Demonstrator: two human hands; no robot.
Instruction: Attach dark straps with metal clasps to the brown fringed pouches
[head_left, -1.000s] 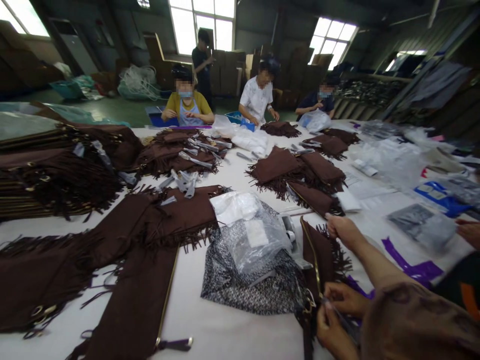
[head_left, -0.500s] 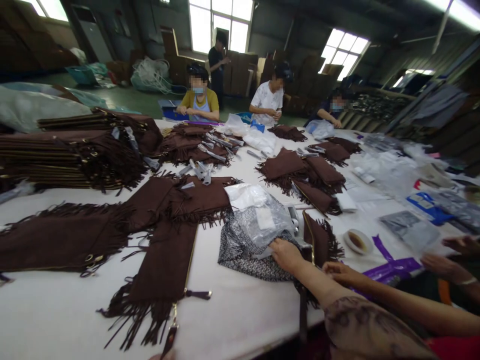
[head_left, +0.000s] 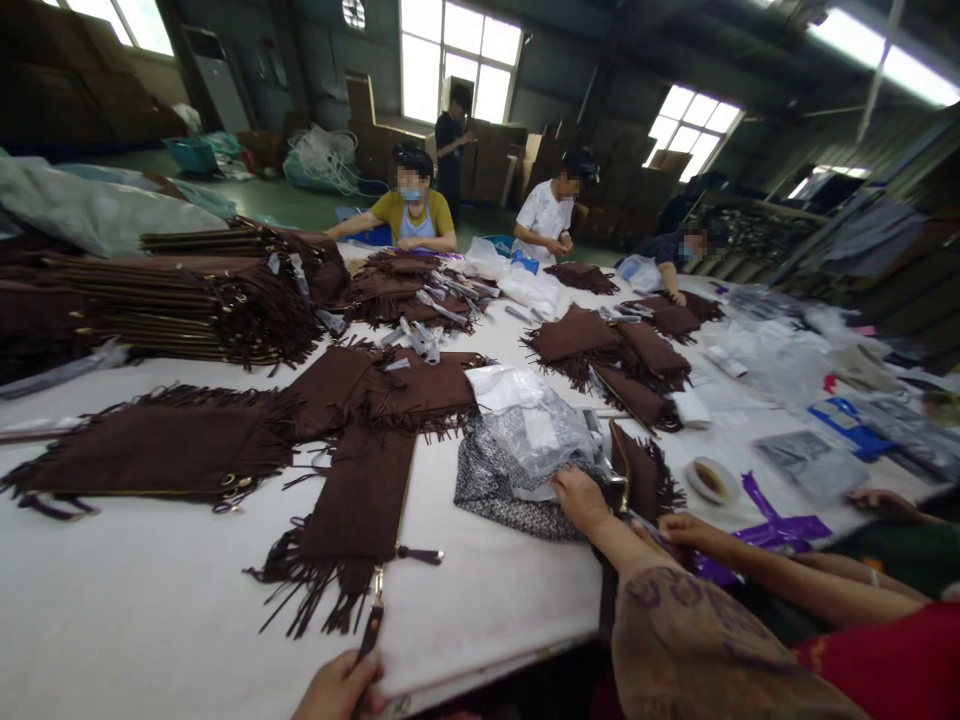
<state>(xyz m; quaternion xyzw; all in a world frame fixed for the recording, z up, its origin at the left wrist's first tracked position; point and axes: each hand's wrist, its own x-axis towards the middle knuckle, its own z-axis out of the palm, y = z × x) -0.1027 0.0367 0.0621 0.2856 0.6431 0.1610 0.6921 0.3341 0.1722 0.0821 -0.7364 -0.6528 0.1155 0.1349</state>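
Note:
At the bottom edge my left hand (head_left: 341, 685) is closed around the dark wrist strap (head_left: 371, 632) of a brown fringed pouch (head_left: 360, 490). The pouch lies flat on the table, its zip along the right side and its fringe toward me. My right hand (head_left: 581, 500) reaches out with fingers curled at the lower edge of a clear plastic bag (head_left: 536, 425). Its fingertips are partly hidden there. This bag rests on a black-and-white tweed cloth (head_left: 487, 490). Another brown pouch (head_left: 637, 465) lies just beyond my right wrist.
Stacked brown pouches (head_left: 187, 305) stand at the left, with more piles across the white table (head_left: 187, 590). A tape roll (head_left: 711, 482) and purple plastic (head_left: 780, 530) lie at right. A co-worker's hand (head_left: 690, 535) is close to my right arm. Several people work at the far side.
My left hand has come further into view, holding the strap. My right hand stays at the plastic bag. The whole view has shifted a little, and the far person in yellow has stretched out an arm.

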